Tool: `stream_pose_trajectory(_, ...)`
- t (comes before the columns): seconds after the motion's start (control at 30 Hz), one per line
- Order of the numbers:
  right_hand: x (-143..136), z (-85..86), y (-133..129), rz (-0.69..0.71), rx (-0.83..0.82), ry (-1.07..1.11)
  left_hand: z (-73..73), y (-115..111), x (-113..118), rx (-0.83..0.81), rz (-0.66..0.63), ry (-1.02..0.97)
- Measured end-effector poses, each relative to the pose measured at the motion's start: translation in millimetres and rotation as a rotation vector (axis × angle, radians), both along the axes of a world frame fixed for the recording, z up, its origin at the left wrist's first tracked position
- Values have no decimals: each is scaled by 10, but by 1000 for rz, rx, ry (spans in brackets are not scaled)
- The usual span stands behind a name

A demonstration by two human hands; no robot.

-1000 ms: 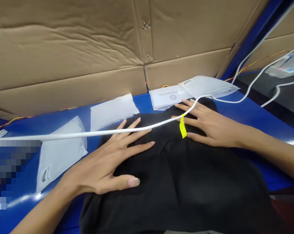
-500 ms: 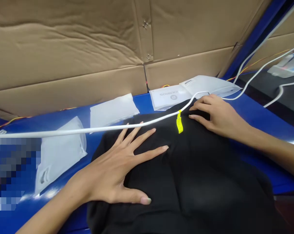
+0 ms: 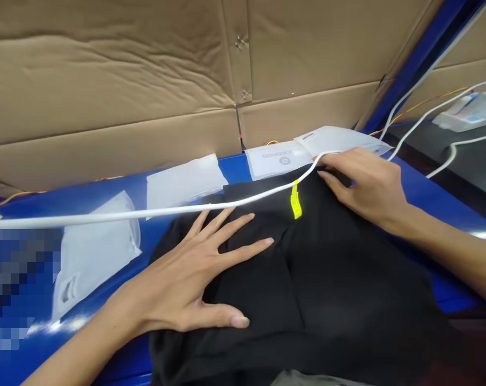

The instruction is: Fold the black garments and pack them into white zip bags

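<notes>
Black cloth [image 3: 327, 279] points its narrower end toward cardboard [image 3: 315, 53].

Black cloth [image 3: 327, 300] cut off below, pixelated patch [image 3: 17, 289] at left

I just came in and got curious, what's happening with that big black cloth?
Someone is working on the black cloth, which lies on the blue table. The left hand is spread out on it. The right hand has its thumb and fingers bent in at the cloth's far edge. A white cable with a yellow tag runs across the view above the cloth, and white packets lie behind it.
</notes>
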State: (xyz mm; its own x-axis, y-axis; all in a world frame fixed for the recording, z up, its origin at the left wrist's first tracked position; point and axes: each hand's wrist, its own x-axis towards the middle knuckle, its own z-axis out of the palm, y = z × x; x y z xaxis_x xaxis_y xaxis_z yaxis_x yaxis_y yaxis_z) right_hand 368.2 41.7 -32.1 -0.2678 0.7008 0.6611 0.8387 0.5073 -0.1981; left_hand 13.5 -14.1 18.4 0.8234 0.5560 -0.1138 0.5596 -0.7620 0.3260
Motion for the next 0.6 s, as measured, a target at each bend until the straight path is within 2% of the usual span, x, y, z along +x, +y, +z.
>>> stream_pose_trajectory(0.07, -43, 24, -63, 110, -42, -29, -12, -15, 14, -6, 37, 42)
stream_pose_trajectory(0.17, -116, 88, -244, 424, -154, -109, -34, -39, 25, 1, 91, 76)
stream_pose_trajectory(0.23, -158, 109, -373, 526, -260, -212, -44, -50, 21, 6, 105, 81)
stream_pose_trajectory(0.4, -213, 19, -478, 584, -472, -397, -12, -72, -12, 55, 133, 111)
stream_pose_trajectory(0.53, -225, -42, -418, 593, -529, -417, 35, -106, -41, 164, 138, 102)
stream_pose_trajectory(0.6, -234, -45, -406, 599, -534, -415, 49, -111, -29, 258, 101, 67)
